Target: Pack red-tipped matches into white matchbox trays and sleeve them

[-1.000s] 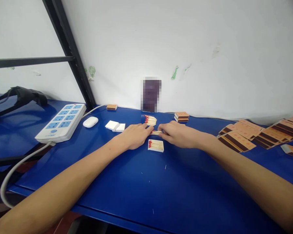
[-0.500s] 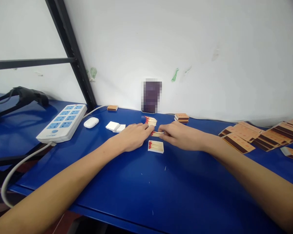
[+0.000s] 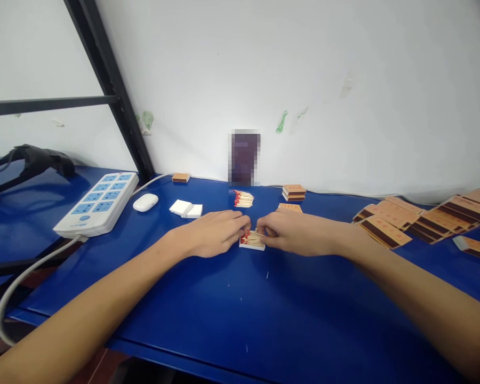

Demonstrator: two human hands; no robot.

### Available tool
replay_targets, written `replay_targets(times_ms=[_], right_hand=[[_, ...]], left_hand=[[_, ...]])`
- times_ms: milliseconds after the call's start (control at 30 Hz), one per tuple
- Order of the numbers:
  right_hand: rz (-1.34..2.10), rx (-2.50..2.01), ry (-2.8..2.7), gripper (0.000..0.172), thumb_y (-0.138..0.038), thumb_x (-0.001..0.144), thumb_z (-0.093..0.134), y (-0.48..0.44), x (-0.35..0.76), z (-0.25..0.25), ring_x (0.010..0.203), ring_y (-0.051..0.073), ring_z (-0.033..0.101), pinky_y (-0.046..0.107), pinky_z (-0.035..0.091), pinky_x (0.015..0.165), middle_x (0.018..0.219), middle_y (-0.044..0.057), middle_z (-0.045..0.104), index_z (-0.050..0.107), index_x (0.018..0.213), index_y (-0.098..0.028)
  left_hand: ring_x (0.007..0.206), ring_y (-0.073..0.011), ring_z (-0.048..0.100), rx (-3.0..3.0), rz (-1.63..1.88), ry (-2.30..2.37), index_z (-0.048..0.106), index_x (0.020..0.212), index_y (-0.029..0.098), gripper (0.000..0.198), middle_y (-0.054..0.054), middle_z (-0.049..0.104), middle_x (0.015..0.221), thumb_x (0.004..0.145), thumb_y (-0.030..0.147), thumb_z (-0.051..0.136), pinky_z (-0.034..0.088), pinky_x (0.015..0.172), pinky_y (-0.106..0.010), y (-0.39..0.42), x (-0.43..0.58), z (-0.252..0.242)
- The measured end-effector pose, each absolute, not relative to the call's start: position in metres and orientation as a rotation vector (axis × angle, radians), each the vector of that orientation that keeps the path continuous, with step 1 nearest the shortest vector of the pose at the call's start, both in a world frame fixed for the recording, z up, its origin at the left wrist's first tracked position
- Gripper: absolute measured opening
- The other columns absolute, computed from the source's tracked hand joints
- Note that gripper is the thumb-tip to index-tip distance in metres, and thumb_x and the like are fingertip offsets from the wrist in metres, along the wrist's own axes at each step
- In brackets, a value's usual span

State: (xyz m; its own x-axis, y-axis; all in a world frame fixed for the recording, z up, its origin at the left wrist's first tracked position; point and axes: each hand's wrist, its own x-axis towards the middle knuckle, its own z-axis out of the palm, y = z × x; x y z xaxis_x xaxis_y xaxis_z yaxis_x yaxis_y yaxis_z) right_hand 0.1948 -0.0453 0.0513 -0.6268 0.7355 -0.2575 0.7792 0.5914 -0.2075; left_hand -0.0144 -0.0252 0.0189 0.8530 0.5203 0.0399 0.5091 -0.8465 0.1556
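A white matchbox tray (image 3: 253, 246) with red-headed matches (image 3: 254, 239) in it lies on the blue table (image 3: 224, 320). My left hand (image 3: 220, 232) is at the tray's left end, its fingers closed by the match heads. At the opposite end, the curled fingers of my right hand (image 3: 286, 231) pinch the plain ends of some matches over the tray. A loose pile of matches (image 3: 244, 199) lies just behind my hands. Beyond my right wrist, an orange matchbox sleeve (image 3: 291, 207) is partly hidden.
White trays (image 3: 186, 208), a white earphone case (image 3: 145, 202) and a power strip (image 3: 100, 202) are on the left. Matchboxes (image 3: 293, 192) are stacked by the wall. Flat orange matchbox sleeves (image 3: 388, 229) spread at the right. A blurred dark object (image 3: 244, 159) leans on the wall.
Both hands have come nearer, carrying matches from between the pile and the tray to right over the tray. The orange sleeve behind my right hand has come into sight.
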Motion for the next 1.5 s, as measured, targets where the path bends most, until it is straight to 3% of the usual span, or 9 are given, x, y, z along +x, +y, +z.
replay_targets(times_ms=[267, 467, 567, 733, 900, 1133, 1500], right_hand=[[-0.400, 1.358, 2.722, 0.015, -0.028, 0.085, 0.049, -0.046, 0.191, 0.049, 0.058, 0.012, 0.044, 0.024, 0.029, 0.051, 0.068, 0.001, 0.056, 0.054, 0.073, -0.020], [-0.361, 1.356, 2.756, 0.019, -0.032, 0.087, 0.049, -0.043, 0.187, 0.041, 0.057, 0.012, 0.046, 0.026, 0.029, 0.054, 0.064, 0.000, 0.058, 0.060, 0.075, -0.020], [-0.326, 1.401, 2.747, 0.021, -0.038, 0.085, 0.053, -0.041, 0.188, 0.040, 0.060, 0.014, 0.051, 0.027, 0.031, 0.058, 0.064, 0.000, 0.061, 0.064, 0.077, -0.022], [-0.486, 1.450, 2.712, 0.026, -0.045, 0.082, 0.056, -0.039, 0.197, 0.050, 0.057, 0.013, 0.053, 0.026, 0.032, 0.053, 0.069, 0.001, 0.063, 0.066, 0.081, -0.021], [-0.760, 1.398, 2.573, 0.030, -0.046, 0.085, 0.050, -0.037, 0.206, 0.057, 0.047, 0.013, 0.055, 0.025, 0.036, 0.049, 0.056, -0.002, 0.062, 0.064, 0.092, -0.020], [-0.798, 1.355, 2.616, 0.027, -0.041, 0.086, 0.049, -0.035, 0.206, 0.053, 0.055, 0.014, 0.058, 0.025, 0.037, 0.053, 0.062, 0.001, 0.066, 0.062, 0.077, -0.019], [-0.675, 1.337, 2.734, 0.019, -0.033, 0.084, 0.050, -0.037, 0.195, 0.047, 0.056, 0.012, 0.051, 0.025, 0.035, 0.056, 0.066, -0.002, 0.063, 0.060, 0.075, -0.020]], left_hand=[[0.073, -0.0157, 0.050, 2.893, 0.215, 0.793, 0.051, 0.087, 0.017, 0.013, -0.003, 0.057, 0.087, 0.089, 0.023, 0.040, 0.034, 0.067, -0.030, -0.027, -0.014, 0.026], [0.053, -0.0103, 0.040, 2.889, 0.265, 0.772, 0.055, 0.077, 0.018, 0.020, 0.004, 0.057, 0.060, 0.090, 0.027, 0.042, 0.029, 0.074, -0.034, -0.027, -0.013, 0.028], [0.053, -0.0111, 0.042, 2.887, 0.284, 0.788, 0.061, 0.080, 0.019, 0.018, 0.004, 0.057, 0.054, 0.087, 0.027, 0.046, 0.031, 0.074, -0.033, -0.025, -0.014, 0.027], [0.055, -0.0136, 0.051, 2.804, 0.259, 0.893, 0.066, 0.084, 0.020, 0.016, 0.002, 0.061, 0.059, 0.080, 0.028, 0.053, 0.031, 0.055, -0.027, -0.022, -0.019, 0.027], [0.048, -0.0108, 0.046, 2.808, 0.197, 0.863, 0.062, 0.074, 0.019, 0.013, 0.002, 0.059, 0.058, 0.078, 0.024, 0.051, 0.028, 0.049, -0.026, -0.021, -0.022, 0.027], [0.050, -0.0104, 0.042, 2.867, 0.265, 0.841, 0.055, 0.070, 0.018, 0.014, 0.002, 0.057, 0.061, 0.081, 0.019, 0.046, 0.027, 0.050, -0.025, -0.021, -0.022, 0.029], [0.065, -0.0136, 0.048, 2.980, 0.449, 0.915, 0.048, 0.063, 0.017, 0.029, -0.001, 0.053, 0.071, 0.090, 0.026, 0.040, 0.035, 0.060, -0.028, -0.017, -0.021, 0.023]])
